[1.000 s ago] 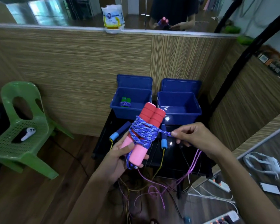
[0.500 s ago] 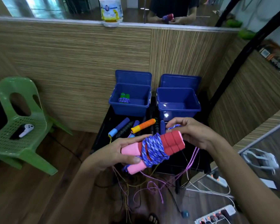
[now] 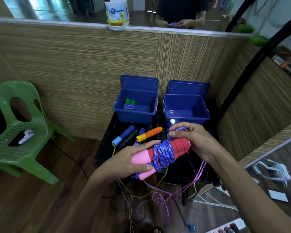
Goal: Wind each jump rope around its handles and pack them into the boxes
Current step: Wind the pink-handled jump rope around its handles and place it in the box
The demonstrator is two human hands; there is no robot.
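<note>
From the head view, my left hand (image 3: 134, 158) grips the pink ends of the paired handles (image 3: 160, 153), fingers over the top and thumb underneath. A second ago I held that bundle upright; now it lies on its side across my front, red ends toward my right hand (image 3: 190, 142). The blue rope (image 3: 164, 154) sits wound around the middle between my hands, and the loose stretch I was pulling out to the right is gone. My right hand has closed in over the red ends, fingers curled, pinching a small blue loop (image 3: 181, 129) just above them. I judge the winding is nearly done and I am tucking the tail.

Beyond my right hand stands the empty box (image 3: 186, 106); beyond my left, the other box (image 3: 136, 105) already holds a green-handled rope (image 3: 129, 105). Unwound ropes (image 3: 141, 135) lie on the black table (image 3: 104, 145) just under my grip.
</note>
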